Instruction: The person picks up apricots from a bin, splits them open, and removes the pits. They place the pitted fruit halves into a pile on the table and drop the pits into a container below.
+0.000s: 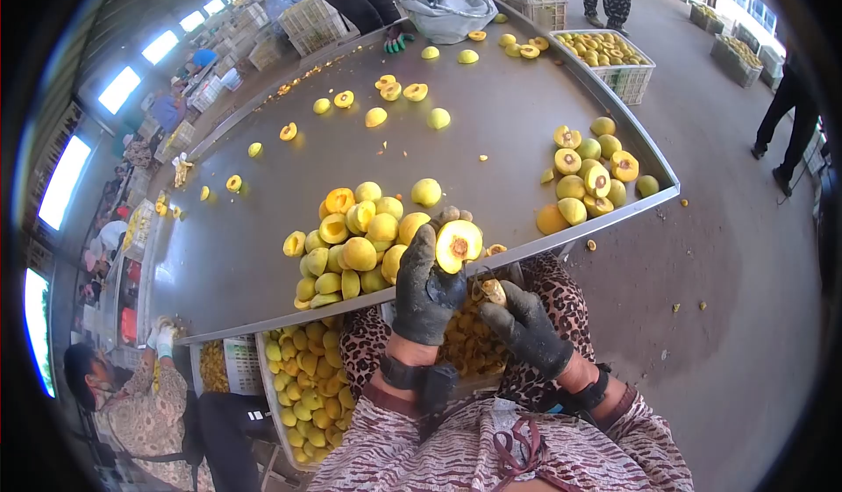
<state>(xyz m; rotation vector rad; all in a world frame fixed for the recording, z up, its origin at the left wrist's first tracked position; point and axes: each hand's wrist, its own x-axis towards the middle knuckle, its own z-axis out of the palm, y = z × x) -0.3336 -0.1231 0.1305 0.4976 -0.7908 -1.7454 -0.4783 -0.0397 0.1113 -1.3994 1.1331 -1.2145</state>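
Note:
My left hand (428, 295), in a dark glove, is closed around a halved yellow peach (459, 245). The cut face is turned up toward me, with the brown pit area in its middle. Just below and right of it, my right hand (533, 327), gloved too, grips a small hand tool with a pale handle (494, 293); its working end is too small to make out. Left of my left hand, a pile of peach halves (351, 242) lies against the near edge of the metal table (289, 176). Under the table edge, between my knees, a container holds pits and scraps (474, 343).
More peaches (596, 176) with pits sit in the table's right corner, and loose halves (375, 117) are scattered beyond. A full crate (294, 378) stands below left. Co-workers sit at left (140, 413) and stand at the far end, by a grey bag (452, 10). Another crate (627, 80) stands right.

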